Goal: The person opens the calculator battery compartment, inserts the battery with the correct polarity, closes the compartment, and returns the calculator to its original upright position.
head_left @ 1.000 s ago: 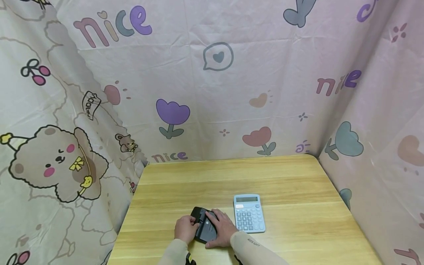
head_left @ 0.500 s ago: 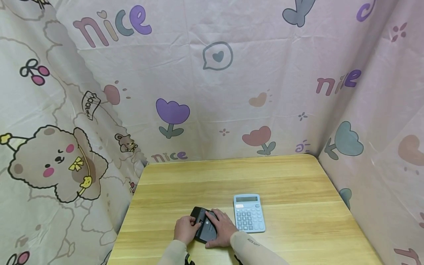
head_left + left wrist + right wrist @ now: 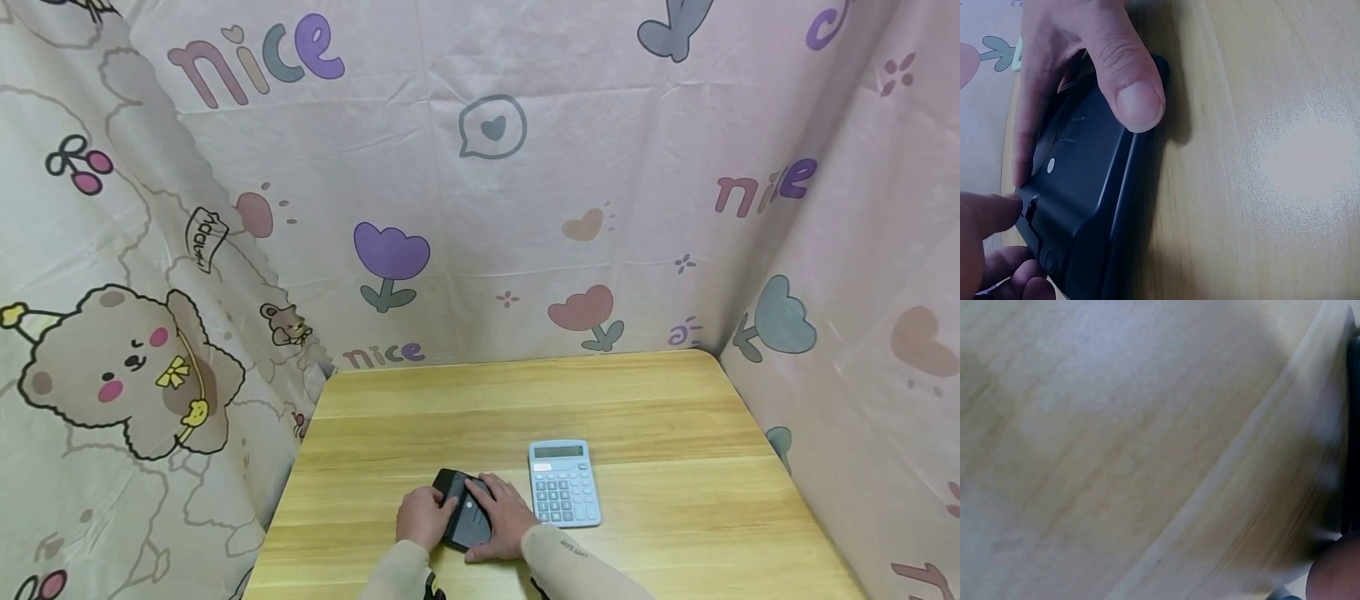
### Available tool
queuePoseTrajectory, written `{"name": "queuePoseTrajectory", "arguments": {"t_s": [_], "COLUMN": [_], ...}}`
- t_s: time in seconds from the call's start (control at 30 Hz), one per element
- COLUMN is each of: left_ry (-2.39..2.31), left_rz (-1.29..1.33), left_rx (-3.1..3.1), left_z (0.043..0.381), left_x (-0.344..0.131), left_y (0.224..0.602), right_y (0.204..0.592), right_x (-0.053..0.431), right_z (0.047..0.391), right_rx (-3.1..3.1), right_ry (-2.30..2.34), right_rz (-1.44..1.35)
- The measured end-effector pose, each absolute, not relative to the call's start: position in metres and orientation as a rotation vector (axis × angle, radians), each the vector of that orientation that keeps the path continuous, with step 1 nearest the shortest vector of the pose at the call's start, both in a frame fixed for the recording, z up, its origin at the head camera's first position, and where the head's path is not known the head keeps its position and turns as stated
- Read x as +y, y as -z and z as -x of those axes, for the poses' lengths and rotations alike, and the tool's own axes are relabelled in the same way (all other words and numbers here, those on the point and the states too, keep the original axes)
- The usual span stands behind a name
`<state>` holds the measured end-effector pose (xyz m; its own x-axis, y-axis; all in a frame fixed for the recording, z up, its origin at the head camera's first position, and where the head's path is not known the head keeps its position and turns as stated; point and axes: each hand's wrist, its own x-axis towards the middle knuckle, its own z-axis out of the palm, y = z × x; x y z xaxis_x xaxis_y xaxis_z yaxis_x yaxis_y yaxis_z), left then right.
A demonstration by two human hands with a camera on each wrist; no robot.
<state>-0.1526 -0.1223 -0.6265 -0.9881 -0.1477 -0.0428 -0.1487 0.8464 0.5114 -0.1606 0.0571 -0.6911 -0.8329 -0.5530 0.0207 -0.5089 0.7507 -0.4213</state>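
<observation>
A flat black device (image 3: pixel 471 525) lies tilted on the table, left of the light-blue calculator (image 3: pixel 566 483). Its upper face carries a small oval sticker and faint print, with a narrow slot and a round mark near one end, seen in the left wrist view. My left hand (image 3: pixel 425 517) pinches that end, the thumb pressed on the top face beside the slot and the fingers curled below the edge. My right hand (image 3: pixel 504 518) holds the body across its width, thumb on the near side and fingers along the far side. The right wrist view catches only the device's dark edge (image 3: pixel 1354 437).
The calculator stands close to my right hand, its display upward. A wood-grain table (image 3: pixel 675 467) extends to both sides and behind. Patterned cloth (image 3: pixel 480 192) hangs along the back and both sides.
My left thumb has shifted slightly right over the device's top face. The dark strip visible there a second ago no longer shows. The right hand and calculator stay in place.
</observation>
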Motion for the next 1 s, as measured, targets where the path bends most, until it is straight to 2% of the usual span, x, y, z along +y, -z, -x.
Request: {"name": "queuePoseTrajectory", "arguments": {"t_s": [1.0], "left_ry": [-0.796], "left_rz": [0.344], "left_rx": [3.035], "left_z": [0.1561], "left_x": [-0.1162], "left_y": [0.6282], "right_y": [0.6941], "right_x": [0.0581], "right_z": [0.1622], "right_rx": [2.861], "right_ry": [0.624], "right_rz": [0.877]}}
